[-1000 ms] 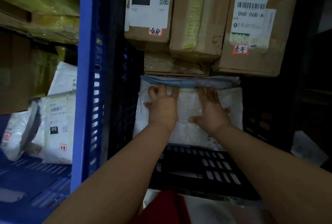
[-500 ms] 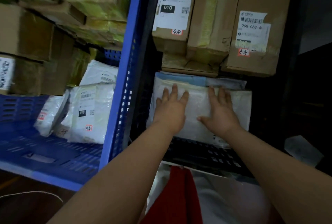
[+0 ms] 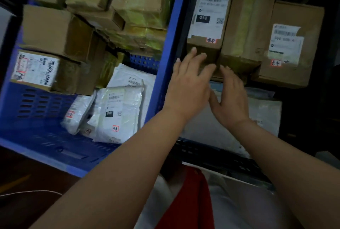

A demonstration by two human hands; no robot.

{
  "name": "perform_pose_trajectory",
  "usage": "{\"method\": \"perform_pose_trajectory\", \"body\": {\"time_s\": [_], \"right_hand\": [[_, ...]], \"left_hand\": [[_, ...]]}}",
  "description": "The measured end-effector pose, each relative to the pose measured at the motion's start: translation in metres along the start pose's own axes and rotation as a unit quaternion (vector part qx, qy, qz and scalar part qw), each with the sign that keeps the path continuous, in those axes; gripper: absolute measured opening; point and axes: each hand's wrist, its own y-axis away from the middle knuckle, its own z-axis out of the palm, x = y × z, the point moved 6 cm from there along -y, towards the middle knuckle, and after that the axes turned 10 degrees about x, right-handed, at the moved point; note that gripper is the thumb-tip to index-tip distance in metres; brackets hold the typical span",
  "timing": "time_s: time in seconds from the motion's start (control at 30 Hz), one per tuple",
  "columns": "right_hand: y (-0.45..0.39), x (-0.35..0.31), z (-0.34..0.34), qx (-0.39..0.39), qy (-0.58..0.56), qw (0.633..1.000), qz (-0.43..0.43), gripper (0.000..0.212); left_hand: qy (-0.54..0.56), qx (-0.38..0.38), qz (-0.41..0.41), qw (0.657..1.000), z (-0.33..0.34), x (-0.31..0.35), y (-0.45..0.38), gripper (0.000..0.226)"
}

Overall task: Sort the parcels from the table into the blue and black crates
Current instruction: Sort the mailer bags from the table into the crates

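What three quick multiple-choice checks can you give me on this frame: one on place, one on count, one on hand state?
1. Where does the flat white mailer under the hands lie?
A. blue crate
B. black crate
C. floor

2. How many upright cardboard boxes stand in the black crate's back row?
A. one
B. three
C. five

3. What are both hands doing?
A. open, gripping nothing
B. gripping a box
C. pinching a label

Key: 1 B, the flat white mailer lies inside the black crate. 2 B, three upright cardboard boxes stand side by side. 3 A, left hand and right hand show straight fingers.
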Motion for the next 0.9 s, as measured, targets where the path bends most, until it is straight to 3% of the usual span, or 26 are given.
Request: {"method": "perform_pose_trajectory", "body": {"time_s": [0.1,0.33,0.5,0.63,0.73,0.9], "right_hand": [[-0.012,-0.033,-0.003,0.037,-0.004,0.999,-0.016,0.059],[-0.026,-0.128,0.01,0.102,-0.008,0.991,-0.09,0.049],[-0.018,-0.196,0.057,0.098,0.021,0.988,-0.12,0.048],[0.0,-0.224,0.124,0.018,0.054,0.997,-0.051,0.058],[0.028,-0.223,0.18,-0.087,0.106,0.99,0.023,0.081],[0.056,-0.196,0.234,-0.222,0.161,0.954,0.123,0.114]], "left_hand": [[0.024,0.086,-0.084,0.992,-0.035,-0.05,0.003,0.034],[0.146,0.062,-0.121,0.98,-0.044,-0.119,0.034,0.041],[0.102,-0.081,-0.115,0.985,-0.043,-0.197,0.092,0.052],[0.02,-0.192,-0.11,0.975,-0.058,-0.275,0.142,0.063],[-0.046,-0.28,-0.145,0.948,-0.061,-0.329,0.172,0.07],[-0.022,-0.368,-0.207,0.906,-0.041,-0.361,0.188,0.1]]}}
